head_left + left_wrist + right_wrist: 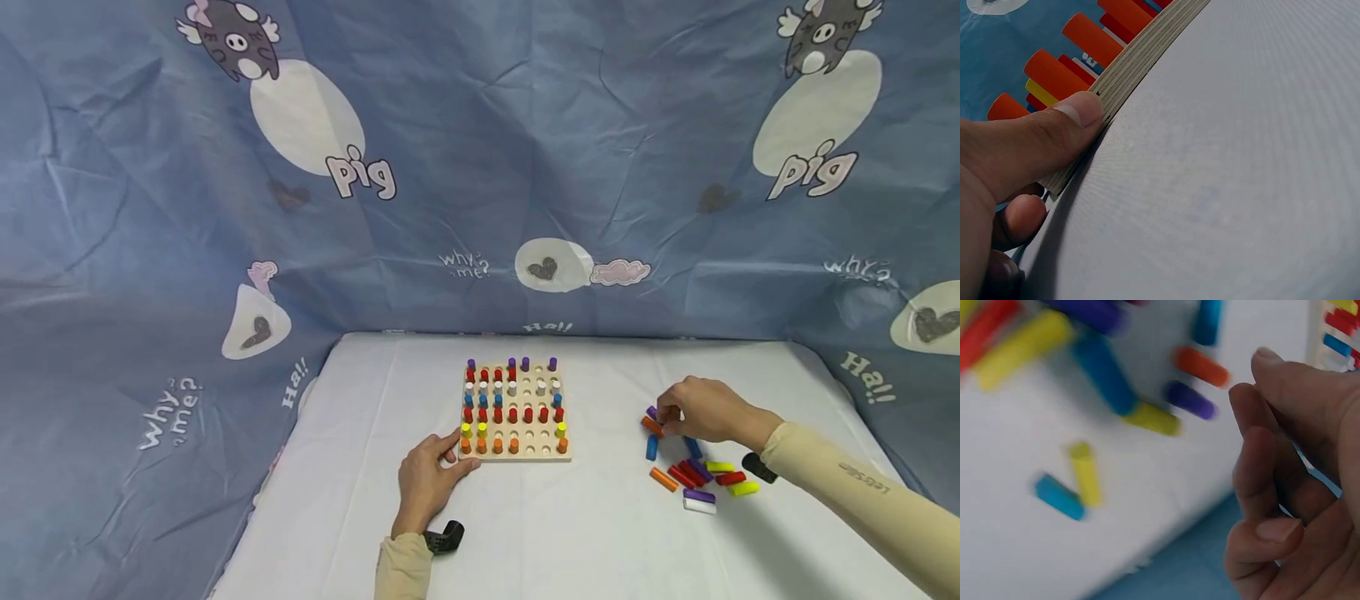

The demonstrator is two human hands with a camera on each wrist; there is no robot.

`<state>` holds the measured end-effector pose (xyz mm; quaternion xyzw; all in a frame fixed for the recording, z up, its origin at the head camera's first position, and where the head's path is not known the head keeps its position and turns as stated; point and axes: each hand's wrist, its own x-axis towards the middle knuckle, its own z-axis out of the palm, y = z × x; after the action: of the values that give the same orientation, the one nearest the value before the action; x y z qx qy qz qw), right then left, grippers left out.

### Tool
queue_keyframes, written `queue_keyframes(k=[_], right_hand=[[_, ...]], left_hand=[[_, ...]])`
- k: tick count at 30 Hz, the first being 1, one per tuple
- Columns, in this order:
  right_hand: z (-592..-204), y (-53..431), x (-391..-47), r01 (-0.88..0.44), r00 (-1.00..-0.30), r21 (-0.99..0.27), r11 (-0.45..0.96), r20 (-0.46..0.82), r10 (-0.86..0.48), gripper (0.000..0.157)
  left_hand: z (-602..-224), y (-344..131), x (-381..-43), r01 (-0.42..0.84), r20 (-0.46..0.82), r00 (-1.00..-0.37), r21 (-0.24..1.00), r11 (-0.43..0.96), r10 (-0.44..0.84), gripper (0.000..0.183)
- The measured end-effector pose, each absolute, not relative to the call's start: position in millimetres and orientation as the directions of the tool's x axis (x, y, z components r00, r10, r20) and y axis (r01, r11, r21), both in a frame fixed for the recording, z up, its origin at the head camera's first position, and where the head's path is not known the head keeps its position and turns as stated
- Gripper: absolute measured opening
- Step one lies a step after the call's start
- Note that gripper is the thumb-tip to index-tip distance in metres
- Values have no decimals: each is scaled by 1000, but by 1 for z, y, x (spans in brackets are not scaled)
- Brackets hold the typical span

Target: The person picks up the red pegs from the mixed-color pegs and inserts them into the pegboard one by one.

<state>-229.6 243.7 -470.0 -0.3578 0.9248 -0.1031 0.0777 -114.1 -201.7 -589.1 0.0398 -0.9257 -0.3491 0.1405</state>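
A wooden pegboard (536, 457) carries rows of coloured pegs: purple, red, white, blue, yellow and orange. My left hand (427, 479) grips its front left corner. In the left wrist view the thumb (1079, 112) presses the board's layered front edge (1147, 53), with fingers curled around the side. Over the loose pegs at right hovers my right hand (705, 408), its fingers loosely bent. From the right wrist, no peg shows between thumb and forefinger; an orange peg (1202, 366) and a purple peg (1190, 400) lie just beyond the fingertips.
Several loose pegs lie scattered nearer the front, among them an orange one (663, 479), a white one (699, 506) and a yellow one (744, 488). White cloth (337, 433) covers the table. A blue printed curtain (465, 167) hangs behind and at the sides.
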Motion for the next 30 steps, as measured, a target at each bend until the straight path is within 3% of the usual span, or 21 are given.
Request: queue_keyframes(k=[5,16,30], right_hand=[[-484,258,-212,-602,-737,-277,749,-167,-655,21],[-493,265,-194,-558,-741,-293,776,-246,-625,36],[-506,266,-190,-554,-733,-360,751,-217,-644,37]], left_hand=[[-588,-204,-113,29,239,-956,656,754,-171,65],[-591,-203,-116,48,272,-947,653,756,-174,64],[-588,-203,-116,33,242,-955,663,748,-173,66]])
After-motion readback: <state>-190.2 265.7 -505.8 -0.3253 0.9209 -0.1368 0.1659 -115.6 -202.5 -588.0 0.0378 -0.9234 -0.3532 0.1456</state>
